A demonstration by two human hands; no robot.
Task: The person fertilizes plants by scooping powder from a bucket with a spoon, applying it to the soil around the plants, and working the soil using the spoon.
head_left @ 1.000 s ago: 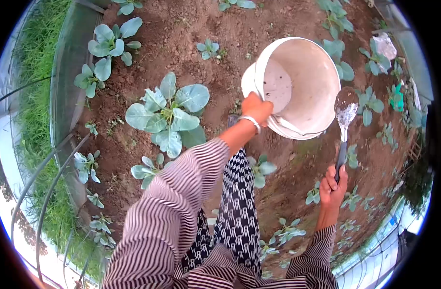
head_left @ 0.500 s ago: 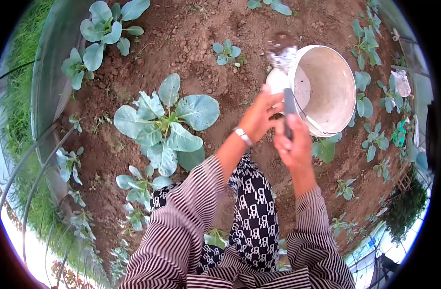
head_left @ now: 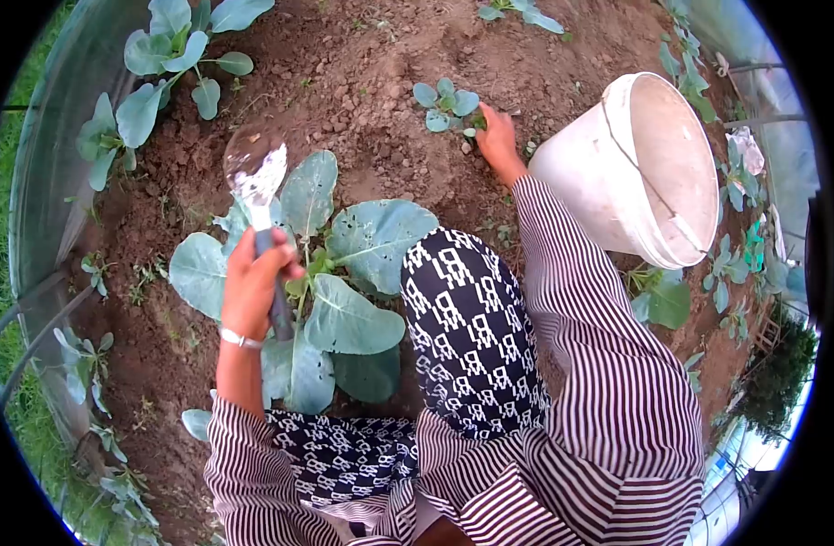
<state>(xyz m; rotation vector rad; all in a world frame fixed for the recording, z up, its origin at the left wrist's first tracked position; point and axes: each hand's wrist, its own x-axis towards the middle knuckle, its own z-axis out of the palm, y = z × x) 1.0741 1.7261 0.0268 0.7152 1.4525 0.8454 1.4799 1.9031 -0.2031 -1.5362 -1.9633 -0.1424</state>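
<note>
My left hand (head_left: 251, 278), with a bracelet at the wrist, is closed round the dark handle of a trowel (head_left: 259, 187). The trowel's blade points up and carries white and brown smears, over the left leaves of a large leafy plant (head_left: 330, 264). My right hand (head_left: 497, 141) reaches down to the soil just right of a small seedling (head_left: 444, 105), its index finger near the leaves; the fingertips are partly hidden. Close to the right forearm, a white bucket (head_left: 585, 168) leans with its mouth toward the right and its wire handle hanging across the side.
More leafy plants (head_left: 176, 55) grow at the upper left beside a mesh wall (head_left: 57, 136). Another plant (head_left: 663, 296) stands below the bucket. White plastic scrap (head_left: 747, 150) and a green scrap (head_left: 755, 244) lie at the right edge. My knee is between both arms.
The trowel has passed from my right hand to my left and moved left over the large plant. My right hand has left the bucket's side and reached the seedling. The body is lower, knee bent.
</note>
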